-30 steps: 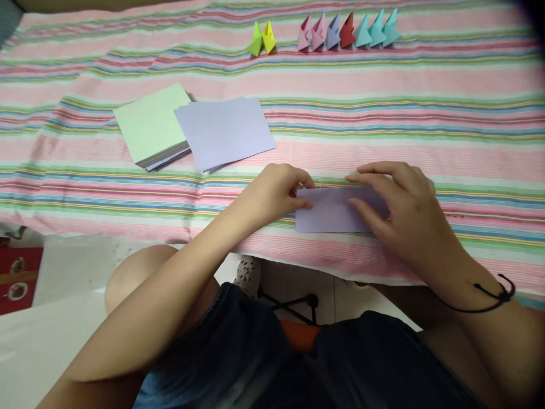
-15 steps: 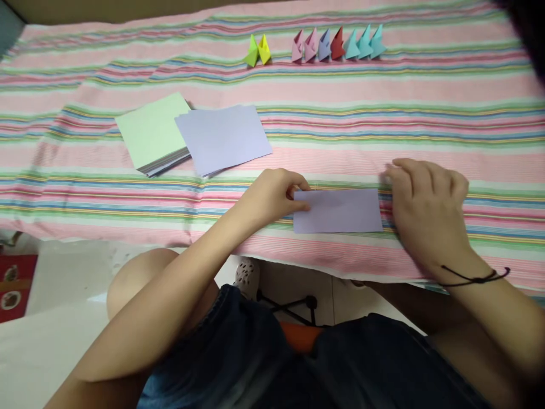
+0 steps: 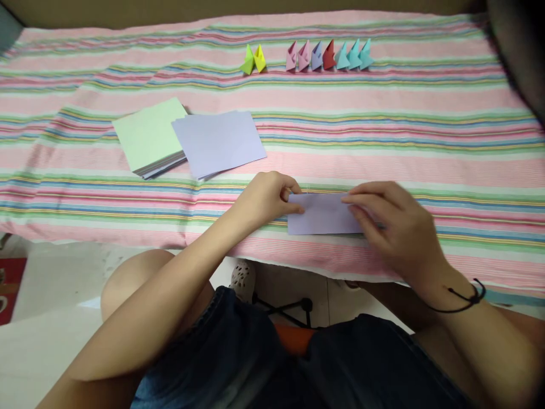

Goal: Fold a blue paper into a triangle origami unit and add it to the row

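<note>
A folded lilac paper strip (image 3: 321, 215) lies on the striped cloth (image 3: 383, 113) near the front edge. My left hand (image 3: 266, 197) pinches its left end with curled fingers. My right hand (image 3: 394, 227) rests on the strip's right part, its fingers pressed down on the paper. A black cord circles my right wrist.
Further back on the left sit a stack of pale green sheets (image 3: 147, 136) and a stack of lilac sheets (image 3: 218, 142). A row of small folded paper pieces (image 3: 327, 55) and two yellow-green ones (image 3: 253, 59) stand at the far side. My knees are below the cloth's edge.
My right hand slid off to the strip's right end, then came back left onto the paper. My left hand kept its pinch on the left end.
</note>
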`<state>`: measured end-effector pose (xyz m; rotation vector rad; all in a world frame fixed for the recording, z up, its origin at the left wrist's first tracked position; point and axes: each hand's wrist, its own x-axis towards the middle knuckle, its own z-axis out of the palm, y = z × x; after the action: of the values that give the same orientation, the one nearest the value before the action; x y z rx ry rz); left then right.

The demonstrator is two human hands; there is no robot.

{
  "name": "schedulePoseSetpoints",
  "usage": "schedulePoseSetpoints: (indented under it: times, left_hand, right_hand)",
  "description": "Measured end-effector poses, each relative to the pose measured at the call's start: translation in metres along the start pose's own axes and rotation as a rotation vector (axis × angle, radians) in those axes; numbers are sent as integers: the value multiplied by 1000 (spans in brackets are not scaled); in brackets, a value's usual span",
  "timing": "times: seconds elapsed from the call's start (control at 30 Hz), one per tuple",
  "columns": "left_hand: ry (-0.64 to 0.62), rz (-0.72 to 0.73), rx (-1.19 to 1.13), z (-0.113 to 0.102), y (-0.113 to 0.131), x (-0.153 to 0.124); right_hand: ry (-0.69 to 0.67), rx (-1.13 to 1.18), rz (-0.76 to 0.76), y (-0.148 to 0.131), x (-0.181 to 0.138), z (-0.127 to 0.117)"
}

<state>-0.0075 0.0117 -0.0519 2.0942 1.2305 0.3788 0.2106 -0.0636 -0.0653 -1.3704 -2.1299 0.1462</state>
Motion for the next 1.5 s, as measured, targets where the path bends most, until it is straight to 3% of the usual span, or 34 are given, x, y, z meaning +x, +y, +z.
schedulePoseSetpoints:
  times: [0.1,0.2,0.5,0.67,0.83,1.0,1.37,1.5]
  left_hand:
    - [3,5,1,1,-1,1]
    - [13,7,-15,2,-2,0]
    - [70,4,33,5,2,-5]
    - [66,18,110,8,1,-10]
    - [122,201,191,11,-6,-13]
    - [10,349,313,12,-8,-13]
    - [-74,310,527,11,5,-8]
    - [-52,298,588,9,6,-10]
  right_hand:
    - [-146,21,-14,-9,3,12]
    - [-191,12,13,-6,1,22]
    - [-183,-6,24,4,-4,26]
    - [-164,-195,30,6,-6,25]
    - [-170,-181,58,12,-7,24]
    - [-149,-222,70,12,-7,25]
    - [-153,-294,84,6,-8,24]
    - [-159,-292,80,9,-7,24]
